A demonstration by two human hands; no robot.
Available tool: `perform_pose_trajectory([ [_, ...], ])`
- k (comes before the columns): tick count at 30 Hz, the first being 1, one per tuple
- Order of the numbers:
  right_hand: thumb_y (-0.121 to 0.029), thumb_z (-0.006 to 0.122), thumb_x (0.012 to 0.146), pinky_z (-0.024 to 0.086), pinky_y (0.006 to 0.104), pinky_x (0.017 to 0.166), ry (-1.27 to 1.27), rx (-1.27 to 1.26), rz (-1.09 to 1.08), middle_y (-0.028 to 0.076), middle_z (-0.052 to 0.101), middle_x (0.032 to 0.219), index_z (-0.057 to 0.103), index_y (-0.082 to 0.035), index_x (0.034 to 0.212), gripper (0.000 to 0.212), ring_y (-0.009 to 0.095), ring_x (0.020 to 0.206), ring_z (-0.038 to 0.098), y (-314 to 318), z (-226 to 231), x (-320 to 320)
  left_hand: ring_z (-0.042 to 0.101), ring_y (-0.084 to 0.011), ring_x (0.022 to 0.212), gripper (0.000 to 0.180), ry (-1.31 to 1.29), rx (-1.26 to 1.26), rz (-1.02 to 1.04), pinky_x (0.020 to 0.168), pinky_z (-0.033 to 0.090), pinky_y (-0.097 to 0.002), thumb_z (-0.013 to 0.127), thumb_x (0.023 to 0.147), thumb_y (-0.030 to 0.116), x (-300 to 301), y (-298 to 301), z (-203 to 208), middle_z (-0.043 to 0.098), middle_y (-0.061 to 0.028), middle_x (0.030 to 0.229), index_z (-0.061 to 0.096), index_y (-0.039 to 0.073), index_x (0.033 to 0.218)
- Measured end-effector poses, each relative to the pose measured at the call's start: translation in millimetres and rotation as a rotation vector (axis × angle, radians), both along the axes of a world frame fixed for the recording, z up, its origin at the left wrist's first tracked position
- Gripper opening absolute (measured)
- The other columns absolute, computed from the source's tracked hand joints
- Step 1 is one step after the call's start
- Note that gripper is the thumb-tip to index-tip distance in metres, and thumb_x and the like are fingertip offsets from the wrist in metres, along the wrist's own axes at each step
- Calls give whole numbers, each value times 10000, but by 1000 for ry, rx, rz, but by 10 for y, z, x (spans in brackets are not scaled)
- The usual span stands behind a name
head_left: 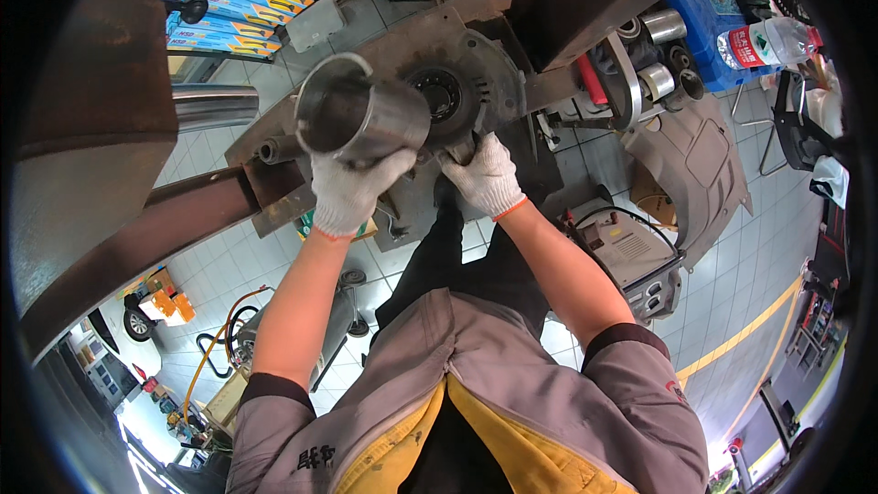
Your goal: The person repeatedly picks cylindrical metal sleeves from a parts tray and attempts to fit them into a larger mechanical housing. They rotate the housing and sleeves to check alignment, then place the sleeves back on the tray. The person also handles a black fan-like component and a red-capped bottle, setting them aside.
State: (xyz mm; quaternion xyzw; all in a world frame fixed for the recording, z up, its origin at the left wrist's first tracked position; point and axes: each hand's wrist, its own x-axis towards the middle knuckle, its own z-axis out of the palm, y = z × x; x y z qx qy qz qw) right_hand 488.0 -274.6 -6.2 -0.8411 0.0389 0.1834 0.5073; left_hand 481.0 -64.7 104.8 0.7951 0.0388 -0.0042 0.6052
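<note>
My left hand (350, 187), in a white knit glove, grips a wide steel tube (395, 117) from below. The tube is tilted, and its open end with a notched rim faces up and left. Close to its right side is a steering knuckle (450, 128) with a round bearing (433, 94) at its centre and a curved metal shield (501, 73). My gloved right hand (485, 174) is closed around the knuckle's near arm. The tube overlaps the knuckle's left edge in view; whether they touch, I cannot tell. A steel plate (393, 48) lies beneath.
Heavy brown steel beams (599, 0) frame the work spot. Blue boxes (261, 0) fill a shelf at the far left. At the right are metal sleeves (665, 26), a blue bin (700, 23), a plastic bottle (770, 42), a grey panel (690, 174) and a machine (622, 242).
</note>
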Motion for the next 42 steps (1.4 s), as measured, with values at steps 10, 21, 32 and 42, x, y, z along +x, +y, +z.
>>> perform_pose_trajectory([
  [10, -403, 892, 828, 576, 494, 992, 58, -73, 15, 261, 711, 1237, 558, -19, 1350, 729, 441, 1171, 698, 21, 7, -19, 628, -245, 1291, 956, -388, 649, -233, 1181, 410, -410, 1003, 673, 289, 358, -178, -377, 683, -91, 1357, 507, 23, 1446],
  [21, -421, 886, 818, 568, 504, 1009, 167, -70, 48, 263, 705, 1239, 550, 3, 1336, 749, 451, 1190, 684, -16, 127, 47, 673, -216, 1231, 797, -171, 528, -196, 1131, 468, -404, 1000, 696, 339, 357, -204, -454, 734, -88, 1300, 656, 34, 1347],
  [32, -407, 865, 814, 592, 509, 964, 149, -47, 94, 269, 676, 1198, 568, 63, 1227, 692, 471, 1124, 701, -42, 162, 58, 773, -195, 983, 296, -293, 570, -262, 904, 611, -338, 936, 756, 134, 297, -207, -384, 807, -99, 1073, 825, 58, 1020],
  [42, -418, 881, 806, 588, 486, 978, 154, -44, 132, 273, 656, 1213, 562, 75, 1199, 706, 447, 1154, 696, -96, 201, 97, 749, -243, 1000, 385, -335, 543, -254, 907, 600, -382, 943, 706, 14, 264, -109, -422, 784, -124, 1071, 775, -28, 1049],
])
